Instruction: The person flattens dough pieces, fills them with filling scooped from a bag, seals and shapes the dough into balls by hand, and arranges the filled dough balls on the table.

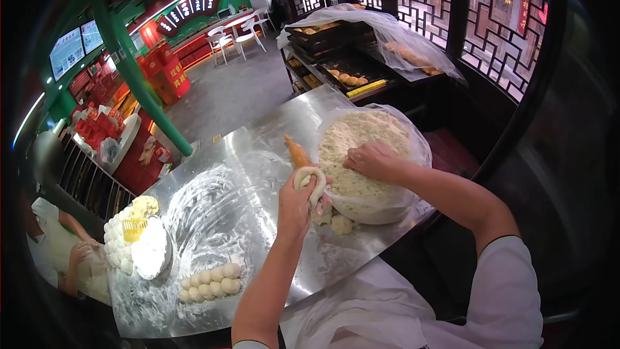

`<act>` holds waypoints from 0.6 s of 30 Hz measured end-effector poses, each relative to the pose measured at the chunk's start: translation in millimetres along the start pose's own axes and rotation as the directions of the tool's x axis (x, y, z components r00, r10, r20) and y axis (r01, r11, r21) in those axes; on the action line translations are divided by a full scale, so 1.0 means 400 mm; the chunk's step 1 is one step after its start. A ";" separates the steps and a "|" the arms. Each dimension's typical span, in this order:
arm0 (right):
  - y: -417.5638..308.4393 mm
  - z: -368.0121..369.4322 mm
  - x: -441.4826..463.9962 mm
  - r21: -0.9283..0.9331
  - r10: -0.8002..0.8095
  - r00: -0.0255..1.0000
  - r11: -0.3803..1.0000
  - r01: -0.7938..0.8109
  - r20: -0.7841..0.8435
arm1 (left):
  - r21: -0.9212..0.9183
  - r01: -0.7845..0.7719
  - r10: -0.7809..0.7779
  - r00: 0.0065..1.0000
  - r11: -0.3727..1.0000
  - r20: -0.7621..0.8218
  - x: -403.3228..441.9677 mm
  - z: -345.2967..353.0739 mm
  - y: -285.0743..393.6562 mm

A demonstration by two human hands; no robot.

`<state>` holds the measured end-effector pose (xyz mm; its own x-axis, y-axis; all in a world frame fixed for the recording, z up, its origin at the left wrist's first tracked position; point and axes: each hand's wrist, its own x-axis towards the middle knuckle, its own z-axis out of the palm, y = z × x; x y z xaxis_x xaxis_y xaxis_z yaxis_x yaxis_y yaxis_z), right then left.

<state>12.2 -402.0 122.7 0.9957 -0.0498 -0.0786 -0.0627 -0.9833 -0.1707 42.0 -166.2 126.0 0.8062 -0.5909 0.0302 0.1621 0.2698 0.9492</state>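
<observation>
My left hand (298,203) holds a hollowed piece of pale dough (310,183), its rim facing up, at the left side of a large bowl. Into the crumbly, pale yellow filling (361,130) of that bowl reaches my right hand (374,160), its fingers closed at the surface; what they hold, if anything, is hidden. Clear plastic (418,139) lines the bowl. A wooden rolling pin (296,152) lies just beyond my left hand. Small lumps of dough (341,224) rest on the metal table below the bowl.
Dough balls (210,282) sit in rows on the floured metal table (258,145). At the left edge are more dough balls (116,242) and a plate of white flour (152,247). A co-worker (71,249) stands there. Trays of baked pieces (347,79) stand beyond the bowl.
</observation>
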 end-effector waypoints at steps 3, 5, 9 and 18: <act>0.018 0.014 0.013 0.017 -0.021 0.998 1.000 0.021 -0.052 | 0.038 0.068 -0.070 0.995 0.997 0.075 0.080 0.045 -0.007; 0.070 0.051 0.041 0.071 -0.063 0.991 0.995 0.072 -0.121 | -0.035 0.093 -0.091 0.994 0.995 0.063 0.139 0.046 -0.041; 0.109 -0.011 0.007 0.441 -0.174 0.956 0.857 0.265 -0.235 | -0.099 0.200 -0.201 0.979 0.975 -0.006 0.214 0.020 -0.088; 0.064 -0.049 -0.038 0.462 -0.237 0.902 0.795 0.393 -0.360 | 0.072 0.162 -0.168 0.982 0.984 0.082 0.211 0.090 -0.089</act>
<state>-3.2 -430.0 138.8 0.9380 0.1252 0.3233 0.3099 -0.7209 -0.6199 83.7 -253.2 106.0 0.7182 -0.6881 -0.1040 0.2495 0.1150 0.9615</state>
